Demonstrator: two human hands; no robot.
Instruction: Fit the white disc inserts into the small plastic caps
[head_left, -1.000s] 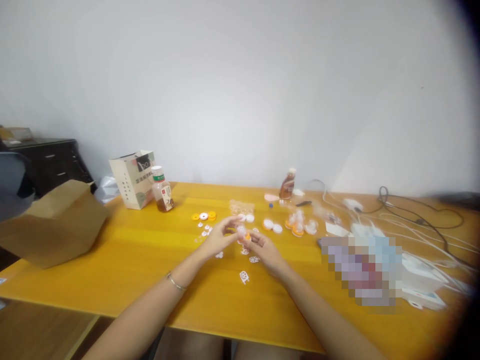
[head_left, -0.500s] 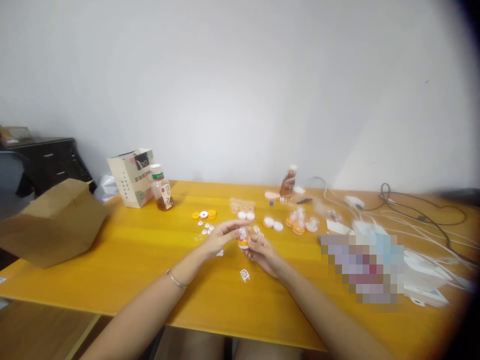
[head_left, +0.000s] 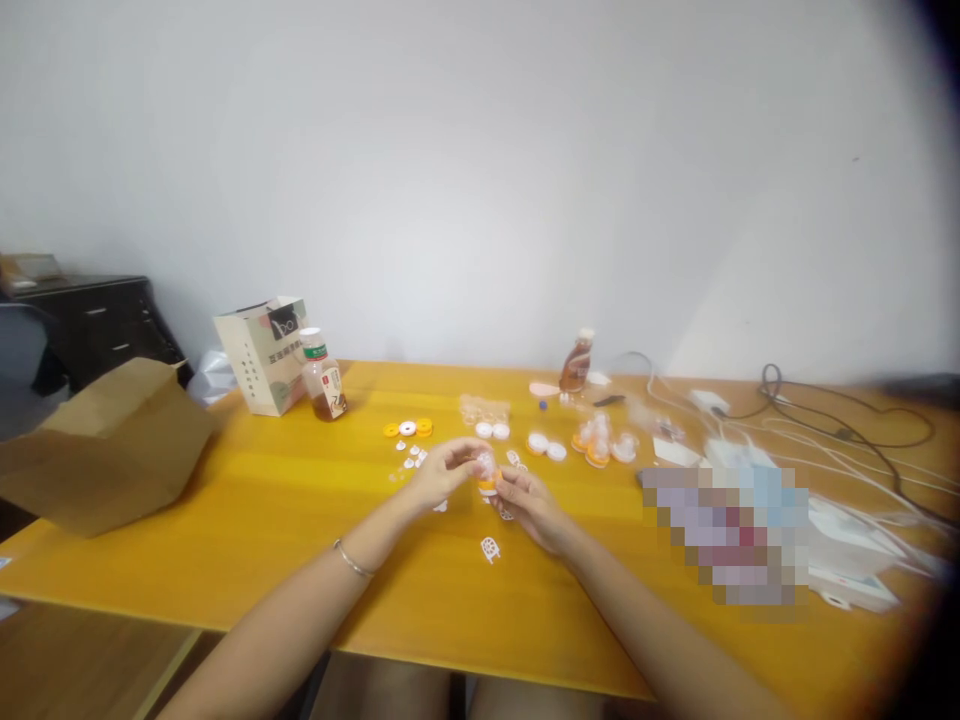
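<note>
Between my hands is a small clear-topped piece with an orange and white round base (head_left: 488,486); something white shows in its clear part. My right hand (head_left: 534,506) is closed on the base from the right. My left hand (head_left: 453,473) pinches the clear top from the left. A white wheel-like spoked part (head_left: 490,550) lies on the table just below my hands. Another spoked part (head_left: 514,458) lies partly hidden behind them. Several small white pieces (head_left: 410,464) are scattered left of my left hand.
Orange and white discs (head_left: 407,429), white discs (head_left: 537,444) and clear domed pieces (head_left: 598,440) stand further back. Two bottles (head_left: 325,380) (head_left: 577,362), a paper bag (head_left: 274,360) and brown paper (head_left: 120,440) border the table (head_left: 300,560). Cables (head_left: 847,435) run at right.
My left fingers have shifted slightly on the clear top, and the orange of the base shows more. My right hand keeps its hold with little movement.
</note>
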